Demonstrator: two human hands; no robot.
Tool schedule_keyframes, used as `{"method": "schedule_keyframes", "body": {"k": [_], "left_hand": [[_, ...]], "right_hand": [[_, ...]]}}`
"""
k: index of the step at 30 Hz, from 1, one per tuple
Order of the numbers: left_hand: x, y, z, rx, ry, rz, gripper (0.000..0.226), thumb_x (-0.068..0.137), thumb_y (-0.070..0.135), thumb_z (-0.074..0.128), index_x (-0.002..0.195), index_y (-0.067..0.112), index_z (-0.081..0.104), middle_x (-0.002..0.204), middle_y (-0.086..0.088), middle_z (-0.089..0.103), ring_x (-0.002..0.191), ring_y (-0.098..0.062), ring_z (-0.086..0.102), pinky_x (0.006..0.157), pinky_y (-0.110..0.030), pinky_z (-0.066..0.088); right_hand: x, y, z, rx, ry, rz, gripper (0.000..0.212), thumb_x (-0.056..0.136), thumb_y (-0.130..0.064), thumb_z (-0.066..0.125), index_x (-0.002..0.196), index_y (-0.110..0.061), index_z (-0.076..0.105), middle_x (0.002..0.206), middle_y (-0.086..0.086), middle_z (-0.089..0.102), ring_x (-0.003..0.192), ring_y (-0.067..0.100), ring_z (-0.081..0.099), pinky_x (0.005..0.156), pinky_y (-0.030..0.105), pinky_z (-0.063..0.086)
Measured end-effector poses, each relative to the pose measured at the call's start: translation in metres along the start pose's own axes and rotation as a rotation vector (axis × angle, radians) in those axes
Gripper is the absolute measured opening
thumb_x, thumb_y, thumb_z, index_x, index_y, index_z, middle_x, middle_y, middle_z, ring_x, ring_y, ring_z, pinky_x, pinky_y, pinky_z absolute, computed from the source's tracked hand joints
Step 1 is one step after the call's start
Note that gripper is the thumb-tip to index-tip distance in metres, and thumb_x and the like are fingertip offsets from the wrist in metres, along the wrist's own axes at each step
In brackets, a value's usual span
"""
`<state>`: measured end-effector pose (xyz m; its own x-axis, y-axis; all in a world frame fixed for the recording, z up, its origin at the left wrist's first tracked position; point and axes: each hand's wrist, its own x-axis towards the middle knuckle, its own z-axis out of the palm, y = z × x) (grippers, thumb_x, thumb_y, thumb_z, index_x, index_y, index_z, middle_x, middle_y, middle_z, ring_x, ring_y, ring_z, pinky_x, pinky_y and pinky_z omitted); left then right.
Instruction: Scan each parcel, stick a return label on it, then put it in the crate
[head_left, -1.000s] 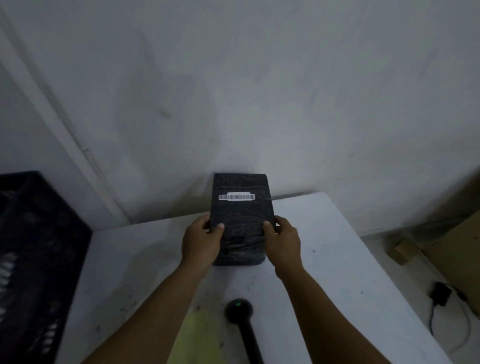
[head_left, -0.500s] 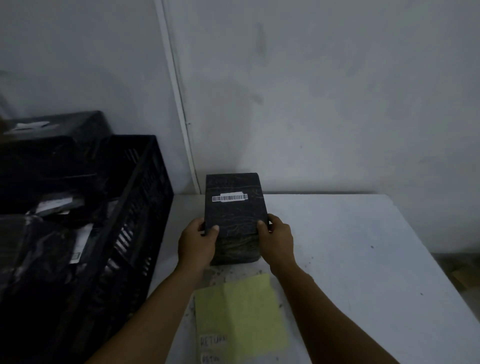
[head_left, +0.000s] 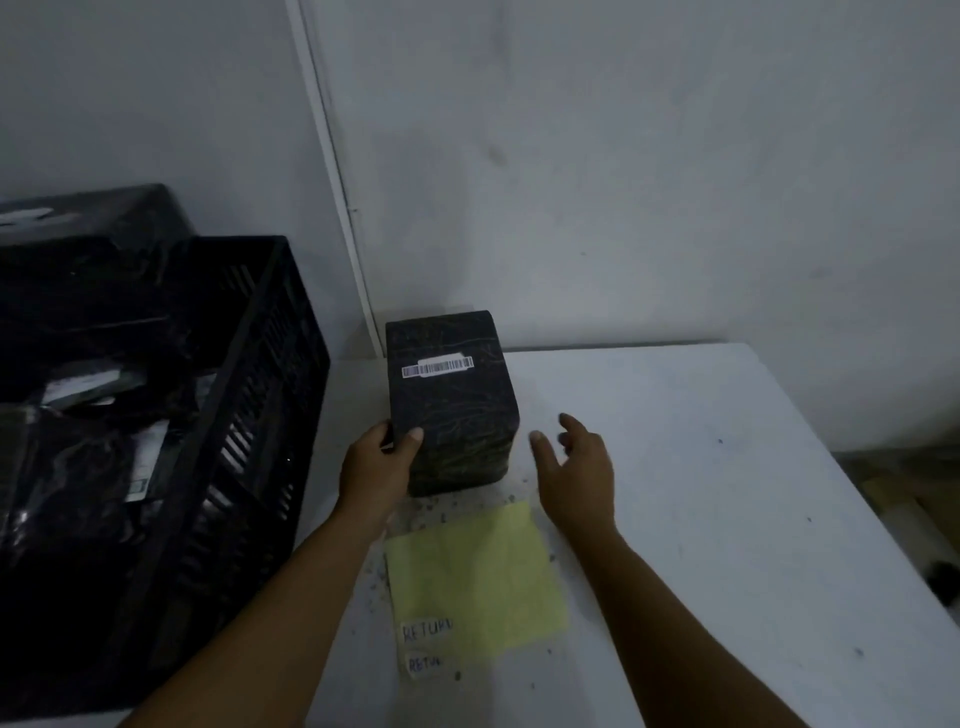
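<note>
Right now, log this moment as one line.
left hand holds parcel | right hand open, off parcel | parcel on table | RETURN labels unstuck | crate at left

A white desk (head_left: 701, 467) carries an upright black parcel (head_left: 452, 415), a yellow-green sheet (head_left: 472, 577) and two handwritten return labels (head_left: 426, 631) beside it.

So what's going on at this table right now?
A person is handling a black parcel on the white table. The left hand grips its left edge; the right hand is open beside it, not touching. Return labels lie on a yellow sheet nearby. The black crate at left holds other parcels.
</note>
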<state>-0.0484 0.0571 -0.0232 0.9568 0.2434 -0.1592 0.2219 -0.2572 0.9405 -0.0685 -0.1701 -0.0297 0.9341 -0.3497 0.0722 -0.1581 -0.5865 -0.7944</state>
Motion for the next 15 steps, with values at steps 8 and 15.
{"method": "schedule_keyframes", "body": {"k": [8, 15], "left_hand": [[-0.016, -0.006, 0.007, 0.000, 0.032, 0.058, 0.031, 0.097, 0.035, 0.059, 0.126, 0.025, 0.064, 0.109, 0.010, 0.066, 0.099, -0.013, 0.063, 0.084, -0.032, 0.053], [-0.033, -0.009, 0.009, 0.016, 0.067, 0.094, 0.028, 0.096, 0.033, 0.060, 0.125, 0.029, 0.061, 0.097, 0.026, 0.059, 0.084, 0.014, 0.054, 0.062, -0.005, 0.040]], "right_hand": [[-0.045, 0.086, -0.022, -0.380, -0.157, 0.465, 0.077, 0.080, -0.062, 0.065, 0.139, -0.017, 0.046, 0.123, 0.011, 0.057, 0.112, 0.032, 0.056, 0.089, 0.045, 0.049], [-0.052, 0.075, -0.020, -0.218, -0.214, 0.483, 0.018, 0.093, -0.034, 0.055, 0.097, -0.017, 0.059, 0.075, -0.001, 0.061, 0.061, 0.015, 0.058, 0.055, 0.030, 0.052]]}}
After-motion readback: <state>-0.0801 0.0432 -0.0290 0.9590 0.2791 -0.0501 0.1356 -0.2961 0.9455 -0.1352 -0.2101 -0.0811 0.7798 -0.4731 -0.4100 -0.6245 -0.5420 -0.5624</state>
